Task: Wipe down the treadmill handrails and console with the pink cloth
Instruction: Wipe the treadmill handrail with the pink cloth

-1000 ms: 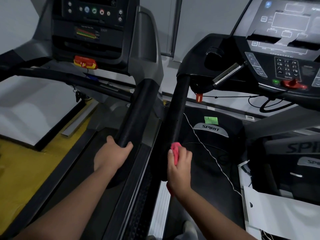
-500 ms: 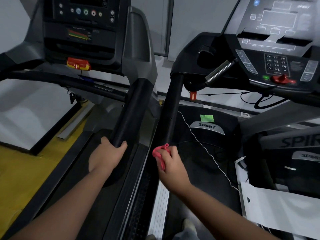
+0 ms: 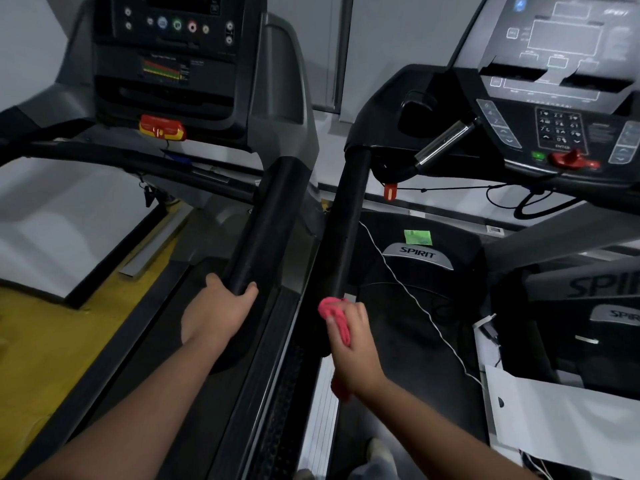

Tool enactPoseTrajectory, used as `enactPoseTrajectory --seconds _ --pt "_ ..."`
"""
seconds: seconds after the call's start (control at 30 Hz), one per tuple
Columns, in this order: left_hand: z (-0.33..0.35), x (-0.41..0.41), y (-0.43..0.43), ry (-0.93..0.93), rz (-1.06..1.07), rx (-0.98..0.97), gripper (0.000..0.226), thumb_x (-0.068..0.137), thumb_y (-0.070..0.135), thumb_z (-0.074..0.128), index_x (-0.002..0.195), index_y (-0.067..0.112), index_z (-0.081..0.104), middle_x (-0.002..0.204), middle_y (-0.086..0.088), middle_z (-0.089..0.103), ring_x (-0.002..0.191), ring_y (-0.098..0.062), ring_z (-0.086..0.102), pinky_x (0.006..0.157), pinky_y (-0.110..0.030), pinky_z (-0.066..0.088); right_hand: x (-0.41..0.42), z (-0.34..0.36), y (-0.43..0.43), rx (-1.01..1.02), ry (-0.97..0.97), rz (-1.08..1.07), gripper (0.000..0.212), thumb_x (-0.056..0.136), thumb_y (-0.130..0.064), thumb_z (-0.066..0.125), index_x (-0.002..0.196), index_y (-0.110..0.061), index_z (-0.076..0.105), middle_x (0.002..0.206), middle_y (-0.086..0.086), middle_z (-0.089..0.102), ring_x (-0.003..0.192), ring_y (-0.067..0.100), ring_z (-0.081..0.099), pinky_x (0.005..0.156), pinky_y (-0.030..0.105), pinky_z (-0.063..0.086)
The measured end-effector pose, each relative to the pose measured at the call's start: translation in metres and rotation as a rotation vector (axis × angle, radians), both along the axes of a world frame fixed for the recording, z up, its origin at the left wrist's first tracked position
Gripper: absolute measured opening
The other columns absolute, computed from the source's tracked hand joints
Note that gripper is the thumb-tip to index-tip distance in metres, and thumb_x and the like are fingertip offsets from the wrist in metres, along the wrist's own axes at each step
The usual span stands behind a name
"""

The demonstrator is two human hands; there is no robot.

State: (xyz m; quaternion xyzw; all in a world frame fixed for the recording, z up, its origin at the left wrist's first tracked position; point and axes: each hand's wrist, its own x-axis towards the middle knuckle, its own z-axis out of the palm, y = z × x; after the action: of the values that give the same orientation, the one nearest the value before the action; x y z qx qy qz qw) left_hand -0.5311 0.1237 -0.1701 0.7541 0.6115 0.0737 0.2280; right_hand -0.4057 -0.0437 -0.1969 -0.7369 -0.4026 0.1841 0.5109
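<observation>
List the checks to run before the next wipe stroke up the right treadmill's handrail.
1. Grip on pink cloth by right hand: ok.
2. Cloth against lower end of right treadmill's handrail: ok.
3. Balance, left hand gripping left treadmill's handrail: ok.
4. Stroke path clear of white cord: cannot tell; it runs close beside the rail.
5. Wiping of right console done: cannot tell.

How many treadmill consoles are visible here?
2. The left console is at the upper left, the right console at the upper right, both cut by the frame's top edge. Others may lie outside the view.
</observation>
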Motion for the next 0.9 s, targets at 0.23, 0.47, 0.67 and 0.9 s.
enactPoseTrajectory --seconds 0.23,0.47,0.67,0.9 --pt "0.003 0.003 0.001 -0.006 -0.001 -0.013 0.05 0.086 0.058 0.048 0.106 0.013 0.039 0.08 -0.004 0.057 0.064 -0.019 0.054 0.051 -0.029 0.039 -0.001 -0.005 0.031 0.174 0.574 -0.425 0.014 0.098 -0.009 0.042 0.1 -0.016 0.054 0.09 -0.005 0.056 0.083 0.006 0.055 0.069 0.007 0.042" --pt "0.002 0.0 -0.002 -0.002 0.011 -0.011 0.057 0.088 0.06 0.045 0.114 0.01 0.041 0.082 -0.002 0.055 0.067 -0.021 0.054 0.054 -0.031 0.042 -0.007 0.01 0.021 0.084 0.694 -0.389 0.019 0.099 -0.01 0.039 0.107 -0.013 0.056 0.098 -0.006 0.057 0.089 0.006 0.057 0.079 0.015 0.047" --pt "0.001 -0.001 -0.003 -0.012 0.022 -0.035 0.062 0.087 0.062 0.045 0.119 0.01 0.042 0.094 -0.007 0.061 0.076 -0.025 0.059 0.06 -0.033 0.047 -0.006 0.01 0.025 0.024 0.354 -0.373 0.019 0.095 -0.014 0.045 0.089 -0.031 0.047 0.096 -0.004 0.05 0.089 0.022 0.057 0.079 0.031 0.051" --pt "0.004 0.002 0.0 -0.009 0.015 -0.041 0.059 0.085 0.06 0.048 0.118 0.011 0.041 0.086 -0.005 0.06 0.07 -0.023 0.058 0.055 -0.032 0.046 0.03 -0.01 0.043 0.024 1.117 -0.286 0.025 0.093 -0.009 0.039 0.08 -0.011 0.06 0.068 0.007 0.063 0.065 0.019 0.06 0.065 0.026 0.052"
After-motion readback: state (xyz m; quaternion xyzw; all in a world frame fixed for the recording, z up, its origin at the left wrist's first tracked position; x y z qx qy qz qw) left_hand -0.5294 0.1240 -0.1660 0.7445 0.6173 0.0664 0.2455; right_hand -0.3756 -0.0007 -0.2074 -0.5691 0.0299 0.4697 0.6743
